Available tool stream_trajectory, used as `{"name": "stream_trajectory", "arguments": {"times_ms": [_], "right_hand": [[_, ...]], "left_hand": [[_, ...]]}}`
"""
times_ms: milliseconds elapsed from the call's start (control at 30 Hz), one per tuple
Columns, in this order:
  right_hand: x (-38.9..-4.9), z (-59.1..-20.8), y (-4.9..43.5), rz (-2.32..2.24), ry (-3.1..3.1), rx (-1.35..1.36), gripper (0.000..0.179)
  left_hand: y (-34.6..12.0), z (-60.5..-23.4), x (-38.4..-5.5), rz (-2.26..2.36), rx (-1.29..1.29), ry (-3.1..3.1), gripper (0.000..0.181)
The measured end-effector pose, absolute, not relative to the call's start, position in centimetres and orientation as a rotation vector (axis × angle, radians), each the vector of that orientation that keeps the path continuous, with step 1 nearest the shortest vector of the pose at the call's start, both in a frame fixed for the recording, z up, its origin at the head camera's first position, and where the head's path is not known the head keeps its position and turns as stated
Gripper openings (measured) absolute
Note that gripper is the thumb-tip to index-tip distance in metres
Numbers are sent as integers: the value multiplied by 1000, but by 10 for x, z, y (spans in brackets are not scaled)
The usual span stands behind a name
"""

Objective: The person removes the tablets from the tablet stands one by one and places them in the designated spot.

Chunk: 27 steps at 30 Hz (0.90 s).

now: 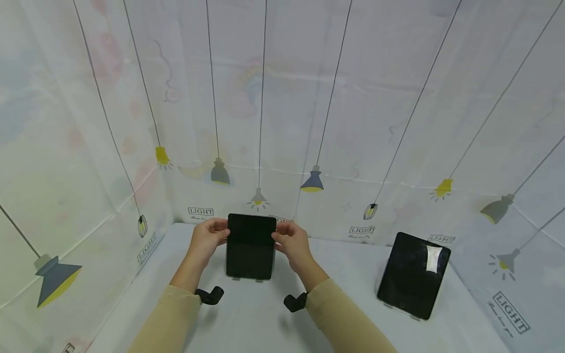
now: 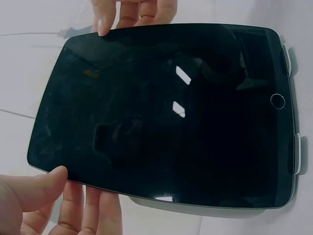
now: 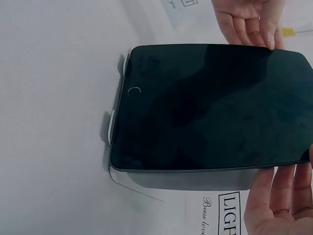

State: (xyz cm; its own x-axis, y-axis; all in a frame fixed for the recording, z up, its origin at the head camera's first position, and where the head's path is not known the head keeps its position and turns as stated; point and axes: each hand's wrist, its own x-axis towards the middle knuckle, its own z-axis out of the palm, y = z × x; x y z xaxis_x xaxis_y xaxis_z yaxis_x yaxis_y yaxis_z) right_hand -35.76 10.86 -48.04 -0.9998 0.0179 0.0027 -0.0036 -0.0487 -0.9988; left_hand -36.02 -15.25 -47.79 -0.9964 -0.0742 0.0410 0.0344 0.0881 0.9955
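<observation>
A black tablet with a round home button leans upright on a light stand, whose two small lips catch its lower edge. My left hand pinches the tablet's left edge near the top, thumb on the front rim and fingers behind. On the opposite edge my right hand grips it the same way. In the right wrist view, the grey back part of the stand shows beneath the tablet. The fingertips behind the tablet are hidden.
A second black tablet rests tilted on its own stand to the right, with a bright reflection on its screen. White cloth covers the table. A curtain printed with hanging lamps rises close behind and at both sides.
</observation>
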Motion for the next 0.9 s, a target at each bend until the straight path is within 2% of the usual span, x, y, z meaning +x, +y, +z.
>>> {"name": "stream_trajectory", "arguments": {"times_ms": [367, 900], "right_hand": [[-355, -479, 107, 2262, -2120, -25, 18], [-337, -473, 112, 2306, -2121, -52, 17]], "left_hand": [[-154, -478, -361, -2069, 68, -2237, 24], [-149, -470, -338, -1987, 74, -2292, 21]]}}
